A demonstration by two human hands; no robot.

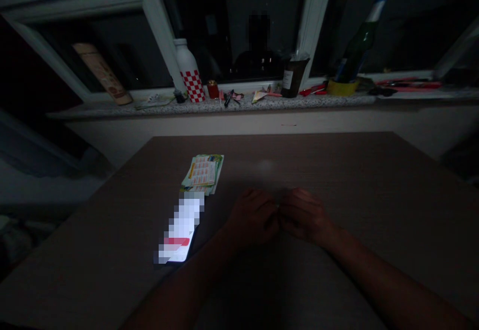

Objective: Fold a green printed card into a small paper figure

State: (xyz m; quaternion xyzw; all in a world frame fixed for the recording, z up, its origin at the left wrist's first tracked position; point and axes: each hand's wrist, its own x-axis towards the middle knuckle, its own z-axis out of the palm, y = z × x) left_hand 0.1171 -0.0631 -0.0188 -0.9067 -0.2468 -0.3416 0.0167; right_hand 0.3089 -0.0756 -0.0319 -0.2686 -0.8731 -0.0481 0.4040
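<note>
Both hands rest close together on the dim wooden table (359, 175). My left hand (256, 215) has its fingers curled inward, closed. Its tips meet those of my right hand (303, 215), whose fingers are bent and pressed together too. Whatever may lie between the fingertips is too dark and small to make out. To the left of my left hand, a phone (183, 225) lies with its screen lit and partly blurred. Just beyond the phone is a small stack of printed cards (202, 172), with rows of red and white boxes on the top one.
Along the stone windowsill (239, 105) stand a tan tumbler (103, 73), a white bottle with red checks (190, 73), a small red jar (212, 89), a dark cup (294, 78) and a green glass bottle (357, 46). Small loose items lie among them.
</note>
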